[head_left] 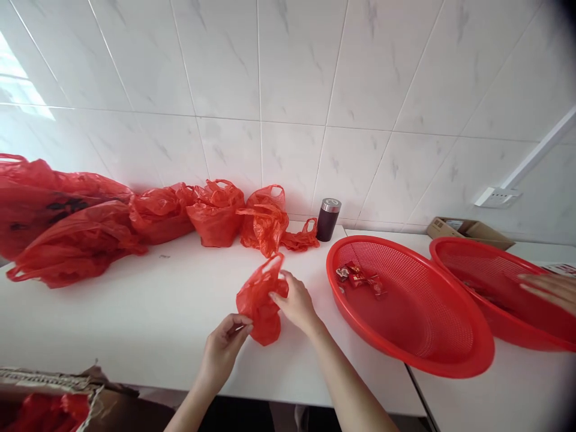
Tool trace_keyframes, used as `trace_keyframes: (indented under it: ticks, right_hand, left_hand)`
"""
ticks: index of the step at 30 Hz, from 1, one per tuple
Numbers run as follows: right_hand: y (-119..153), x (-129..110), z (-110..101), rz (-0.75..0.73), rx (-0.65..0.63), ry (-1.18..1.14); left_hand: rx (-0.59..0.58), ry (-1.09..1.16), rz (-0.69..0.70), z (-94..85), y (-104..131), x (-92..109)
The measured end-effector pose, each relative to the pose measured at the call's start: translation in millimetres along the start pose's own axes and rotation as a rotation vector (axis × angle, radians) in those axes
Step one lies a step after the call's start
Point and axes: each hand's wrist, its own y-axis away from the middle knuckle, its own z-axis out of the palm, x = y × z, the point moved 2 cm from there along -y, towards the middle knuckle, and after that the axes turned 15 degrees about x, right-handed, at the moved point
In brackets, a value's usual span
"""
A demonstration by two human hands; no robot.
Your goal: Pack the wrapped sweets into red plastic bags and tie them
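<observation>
A thin red plastic bag (263,303) is held up over the white table (180,324) between both hands. My left hand (225,348) pinches its lower left edge between thumb and fingers. On the bag's right side, my right hand (294,300) grips the plastic near the handle, fingers closed. To the right lies a large red basket (405,300) with several small wrapped sweets (357,276) at its left end.
Filled red bags (216,213) line the wall, with a dark tumbler (328,219) beside them. A second red basket (499,270), another person's hand (555,291) and a cardboard box (468,231) are at right. An open carton (126,411) sits lower left.
</observation>
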Motion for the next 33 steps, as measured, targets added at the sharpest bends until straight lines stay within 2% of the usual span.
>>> trace_keyframes:
  ticks: [1, 3, 5, 6, 8, 9, 11, 13, 15, 17, 19, 23, 25, 27, 29, 31, 33]
  right_hand:
    - [1.4, 0.4, -0.4, 0.006, -0.041, -0.007]
    - [6.7, -0.8, -5.1, -0.023, -0.075, -0.017]
    - [12.3, -7.2, -13.1, -0.109, -0.074, 0.018]
    - [14.7, -12.3, -17.2, -0.159, -0.077, 0.046]
    - [18.4, -24.4, -25.0, -0.251, -0.088, 0.105]
    - [20.0, -30.6, -28.9, -0.287, -0.090, 0.125]
    - [24.1, -40.6, -37.9, -0.337, -0.080, 0.137]
    - [30.8, -45.8, -49.2, -0.378, -0.048, 0.114]
    - [40.1, -45.7, -62.3, -0.426, -0.005, 0.084]
    - [49.7, -41.7, -75.4, -0.458, 0.025, 0.088]
    - [56.7, -37.9, -87.5, -0.468, 0.039, 0.122]
    - [60.3, -49.6, -108.3, -0.476, 0.068, 0.208]
    - [59.1, -69.7, -114.0, -0.475, 0.113, 0.164]
    - [57.6, -93.8, -110.8, -0.484, 0.127, 0.044]
    - [56.0, -111.9, -95.6, -0.493, 0.063, -0.041]
    - [54.9, -114.8, -72.0, -0.464, -0.073, -0.009]
    - [55.4, -101.0, -49.0, -0.394, -0.206, 0.099]
  left_hand:
    - [-0.002, -0.002, 0.021, -4.7, 3.0, 1.0]
    - [0.096, -0.071, 0.138, -17.0, 3.6, 11.5]
    - [0.238, -0.210, 0.313, -25.6, -1.1, 33.9]
    - [0.272, -0.290, 0.386, -26.0, -4.9, 47.4]
    - [0.171, -0.407, 0.435, -18.8, -15.3, 71.6]
    - [0.076, -0.437, 0.408, -13.5, -21.4, 80.1]
    - [-0.076, -0.443, 0.268, -6.5, -34.1, 87.0]
    - [-0.105, -0.360, 0.094, -9.4, -46.1, 82.4]
    - [0.015, -0.248, -0.015, -22.5, -55.8, 72.1]
    - [0.177, -0.123, -0.055, -39.0, -60.6, 62.0]
    - [0.281, 0.050, -0.126, -51.5, -59.9, 54.3]
    - [0.326, 0.446, -0.382, -54.4, -48.1, 49.5]
    - [0.337, 0.508, -0.417, -47.6, -39.1, 54.0]
    - [0.271, 0.526, -0.388, -36.4, -28.3, 63.1]
    - [0.146, 0.536, -0.356, -23.6, -16.2, 74.8]
    - [0.083, 0.538, -0.345, -15.8, -5.6, 85.4]
    - [0.112, 0.511, -0.357, -17.4, -0.1, 91.7]
